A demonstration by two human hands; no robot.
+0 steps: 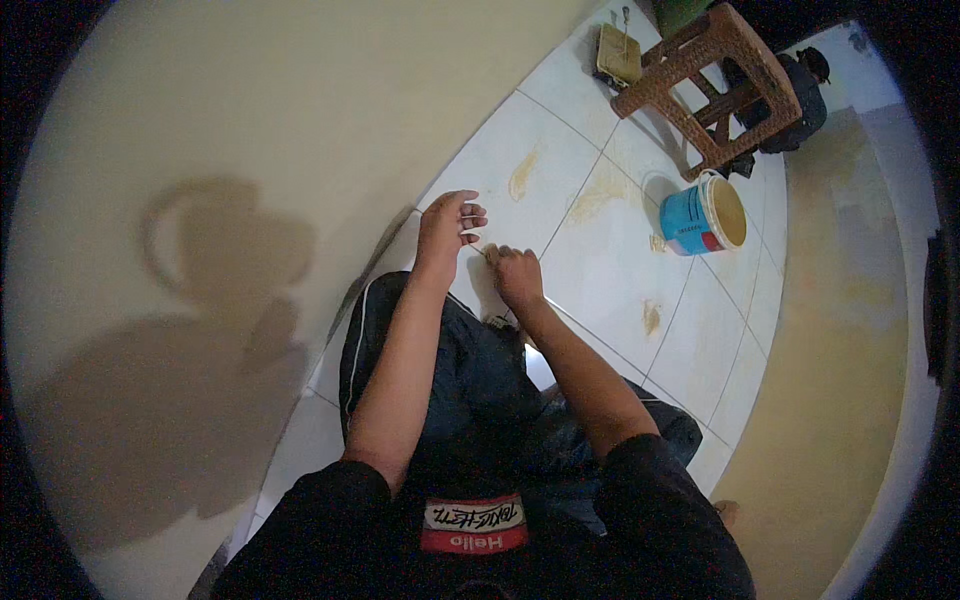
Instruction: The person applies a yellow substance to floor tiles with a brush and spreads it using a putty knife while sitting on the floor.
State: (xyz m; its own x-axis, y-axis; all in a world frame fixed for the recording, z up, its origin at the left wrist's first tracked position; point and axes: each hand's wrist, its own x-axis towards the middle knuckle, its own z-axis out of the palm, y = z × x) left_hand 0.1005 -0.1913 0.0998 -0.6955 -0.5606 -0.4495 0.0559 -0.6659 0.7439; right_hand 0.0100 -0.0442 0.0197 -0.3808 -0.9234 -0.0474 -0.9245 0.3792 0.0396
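My left hand (446, 232) is raised near the base of the wall, its fingers parted and slightly curled around nothing. Just to its right, my right hand (516, 277) is closed, knuckles up, over the white tiled floor (560, 225). A small tan bit shows at its fingertips, too small to name. The two hands are close together but apart. Both forearms reach forward over my dark trousers (465, 365), and I am seated on the floor with bent legs.
A blue paint bucket (685, 218) with a white rim stands to the right. Beyond it are a brown stool (715, 90), a paint tray (620, 55) and another person in dark clothes (800, 105). Yellowish smears (523, 175) mark the tiles. A cream wall (300, 120) rises at left.
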